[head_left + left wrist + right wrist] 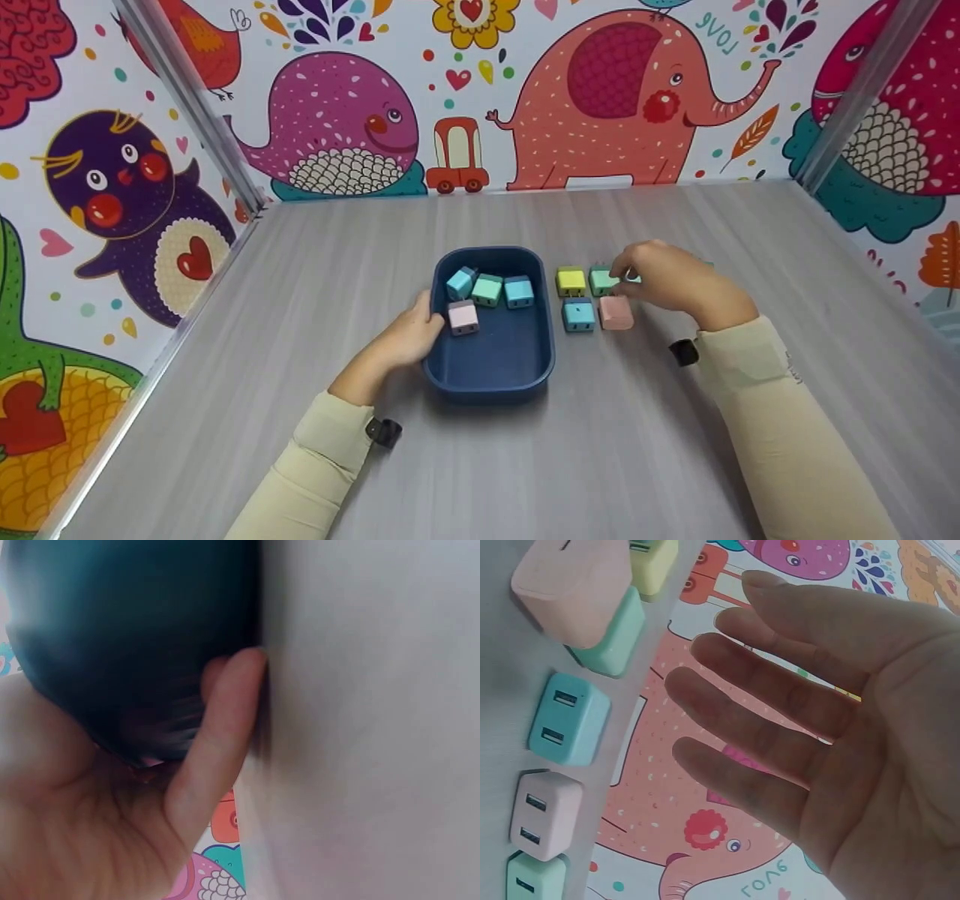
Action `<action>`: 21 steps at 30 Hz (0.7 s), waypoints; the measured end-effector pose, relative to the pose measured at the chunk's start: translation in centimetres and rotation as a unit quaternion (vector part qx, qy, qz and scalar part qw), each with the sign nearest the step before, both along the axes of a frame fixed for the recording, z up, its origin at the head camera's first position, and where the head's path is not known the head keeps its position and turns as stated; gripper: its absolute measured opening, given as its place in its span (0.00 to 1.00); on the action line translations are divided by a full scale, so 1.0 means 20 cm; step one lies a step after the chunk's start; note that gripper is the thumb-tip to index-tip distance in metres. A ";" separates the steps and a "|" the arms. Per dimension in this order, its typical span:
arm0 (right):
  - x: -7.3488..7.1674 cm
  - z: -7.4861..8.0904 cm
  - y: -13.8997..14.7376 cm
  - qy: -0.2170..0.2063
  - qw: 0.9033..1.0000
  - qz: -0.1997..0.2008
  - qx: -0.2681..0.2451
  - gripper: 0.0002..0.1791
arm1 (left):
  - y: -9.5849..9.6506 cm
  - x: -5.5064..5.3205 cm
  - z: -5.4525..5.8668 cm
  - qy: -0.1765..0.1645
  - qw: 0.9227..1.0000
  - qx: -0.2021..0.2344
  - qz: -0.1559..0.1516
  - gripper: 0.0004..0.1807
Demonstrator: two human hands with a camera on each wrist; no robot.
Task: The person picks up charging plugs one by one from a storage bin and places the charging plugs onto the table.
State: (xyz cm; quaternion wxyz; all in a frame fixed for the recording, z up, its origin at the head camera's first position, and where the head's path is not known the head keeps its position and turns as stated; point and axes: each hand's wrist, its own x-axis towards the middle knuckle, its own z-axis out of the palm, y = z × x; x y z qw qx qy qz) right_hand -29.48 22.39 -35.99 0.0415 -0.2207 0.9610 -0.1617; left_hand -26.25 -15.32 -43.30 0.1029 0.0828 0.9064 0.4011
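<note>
A navy plastic bin (487, 382) stands on the table, and my left hand (409, 330) grips its left side. In the left wrist view, fingers (221, 735) lie along the bin's outer wall (142, 622), low by the table. Several USB wall chargers sit in the bin: a blue one (518, 292), a green one (487, 290), a pale pink one (463, 317) and another blue one. My right hand (664, 279) holds nothing; its fingers are loosely extended above more chargers, near a peach-pink one (616, 313) and a green one (602, 280).
Right of the bin also stand a yellow charger (571, 281) and a blue charger (578, 315). The right wrist view shows further chargers in a row, including a pale pink charger (546, 814). Cartoon-printed panels (465, 97) border the table's back and sides.
</note>
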 end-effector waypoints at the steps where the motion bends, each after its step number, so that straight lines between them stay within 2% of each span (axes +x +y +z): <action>1: 0.00 0.01 0.00 0.001 1.000 -0.001 -0.002 0.14 | 0.00 0.00 0.00 0.000 1.000 0.000 0.001 0.30; 7: 0.05 0.09 0.01 0.020 1.000 -0.003 -0.008 0.14 | 0.00 0.00 0.00 0.003 1.000 0.006 -0.001 0.30; 14: 0.13 0.19 -0.03 0.067 0.998 0.019 -0.007 0.17 | 0.00 0.00 0.00 0.002 1.000 0.006 -0.003 0.29; 21: 0.19 0.23 -0.08 0.079 0.997 0.020 -0.010 0.17 | 0.00 0.00 0.00 -0.004 1.000 0.005 0.002 0.30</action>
